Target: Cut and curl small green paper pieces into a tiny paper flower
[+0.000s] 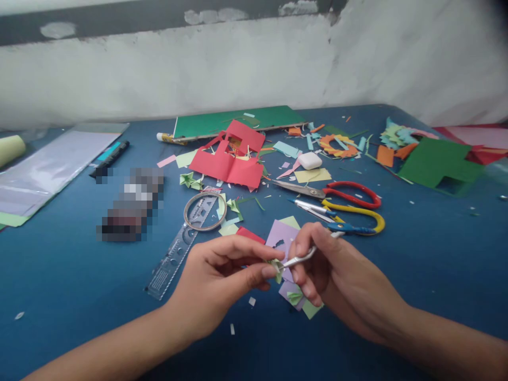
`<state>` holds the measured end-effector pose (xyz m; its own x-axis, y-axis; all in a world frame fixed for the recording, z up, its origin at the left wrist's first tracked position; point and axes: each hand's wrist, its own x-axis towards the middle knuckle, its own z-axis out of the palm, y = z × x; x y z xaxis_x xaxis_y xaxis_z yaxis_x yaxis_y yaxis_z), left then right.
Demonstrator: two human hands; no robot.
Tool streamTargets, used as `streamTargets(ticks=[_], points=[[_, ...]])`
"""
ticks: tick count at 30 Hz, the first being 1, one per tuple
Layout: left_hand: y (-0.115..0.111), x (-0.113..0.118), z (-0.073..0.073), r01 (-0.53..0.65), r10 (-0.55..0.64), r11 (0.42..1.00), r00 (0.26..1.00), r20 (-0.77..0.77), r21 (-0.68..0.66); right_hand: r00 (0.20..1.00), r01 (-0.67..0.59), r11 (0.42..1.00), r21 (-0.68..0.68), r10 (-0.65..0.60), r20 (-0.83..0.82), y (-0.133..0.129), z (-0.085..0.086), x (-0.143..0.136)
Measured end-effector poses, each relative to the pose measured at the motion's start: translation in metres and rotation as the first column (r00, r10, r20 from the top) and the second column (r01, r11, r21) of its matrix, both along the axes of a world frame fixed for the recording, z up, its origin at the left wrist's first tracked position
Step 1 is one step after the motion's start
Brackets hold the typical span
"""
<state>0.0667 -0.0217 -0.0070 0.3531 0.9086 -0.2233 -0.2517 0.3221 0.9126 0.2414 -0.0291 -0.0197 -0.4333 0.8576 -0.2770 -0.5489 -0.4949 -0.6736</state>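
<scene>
My left hand pinches a small folded light green paper piece between thumb and fingertips. Its shape is partly covered by my fingers. My right hand is closed around a slim silver metal tool, whose tip touches the green paper. Whether this tool is tweezers or small scissors I cannot tell. Beneath and behind both hands lies a purple paper with a cut-out hole. A second folded green paper piece rests just below my fingers, on more paper scraps.
Red-and-yellow-handled scissors and a blue-and-yellow compass lie beyond my right hand. A tape roll sits on a clear ruler. Cut red paper, a white case and a green board lie farther back.
</scene>
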Motion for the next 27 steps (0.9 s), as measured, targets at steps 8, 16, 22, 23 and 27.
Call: streamTargets(ticks=[8, 16, 22, 23, 27], points=[[-0.001, 0.000, 0.001, -0.026, 0.030, 0.999, 0.996, -0.083, 0.044, 0.998, 0.032, 0.995, 0.096, -0.038, 0.058, -0.001, 0.001, -0.001], [0.000, 0.000, 0.003, -0.004, 0.004, 1.000, 0.997, -0.079, 0.000, 0.995, 0.018, 0.977, 0.212, -0.037, 0.089, -0.001, -0.002, 0.003], [0.001, -0.001, 0.001, 0.011, -0.011, 0.997, 1.000, -0.004, -0.075, 0.970, 0.008, 0.947, 0.320, -0.085, 0.228, -0.004, -0.004, 0.007], [0.001, -0.002, 0.001, 0.008, -0.009, 0.997, 1.000, -0.002, -0.075, 0.961, 0.015, 0.941, 0.337, -0.106, 0.256, -0.005, -0.003, 0.008], [-0.001, -0.003, 0.003, -0.006, 0.006, 0.999, 1.000, -0.016, -0.053, 0.928, 0.073, 0.900, 0.429, -0.219, 0.302, -0.008, 0.003, 0.009]])
